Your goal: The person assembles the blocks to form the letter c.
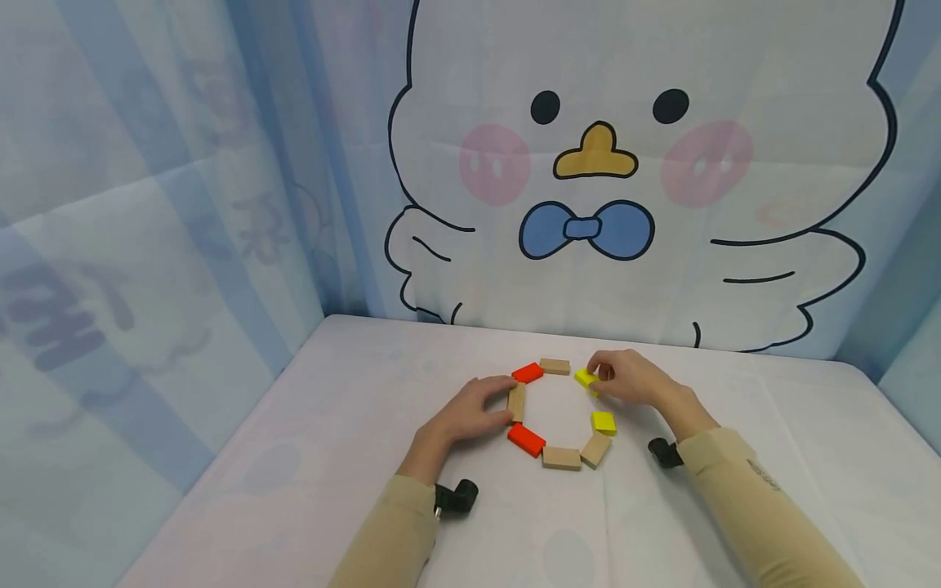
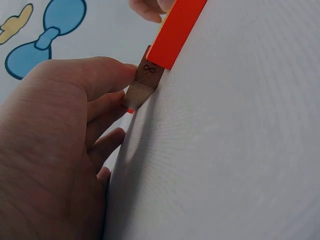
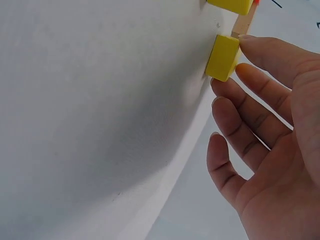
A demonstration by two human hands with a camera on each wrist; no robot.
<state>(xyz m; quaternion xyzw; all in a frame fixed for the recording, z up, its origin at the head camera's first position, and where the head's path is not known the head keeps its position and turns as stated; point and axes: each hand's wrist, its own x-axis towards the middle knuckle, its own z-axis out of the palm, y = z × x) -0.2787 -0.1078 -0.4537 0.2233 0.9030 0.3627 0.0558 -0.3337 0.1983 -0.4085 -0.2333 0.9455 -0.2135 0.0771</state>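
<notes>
A ring of wooden blocks lies on the table. At the ring's left side, my left hand (image 1: 470, 411) touches a plain wooden block (image 1: 517, 403) with thumb and fingertips, fingers loosely bent; a mark like an 8 shows on this block in the left wrist view. Red blocks (image 1: 526, 439) lie at either end of it. On the far right of the ring, my right hand (image 1: 628, 377) pinches a yellow block (image 3: 223, 58) between thumb and index finger. Its remaining fingers are spread and slightly curved. Closer to me is a second yellow block (image 1: 604, 422).
Plain blocks (image 1: 561, 458) form the near part of the ring, and another plain block (image 1: 555, 367) lies at the back. A white cloth (image 1: 353, 457) covers the table. Behind it hangs a curtain (image 1: 588, 294) with a cartoon chick. Black wrist cameras (image 1: 457, 496) sit at both cuffs.
</notes>
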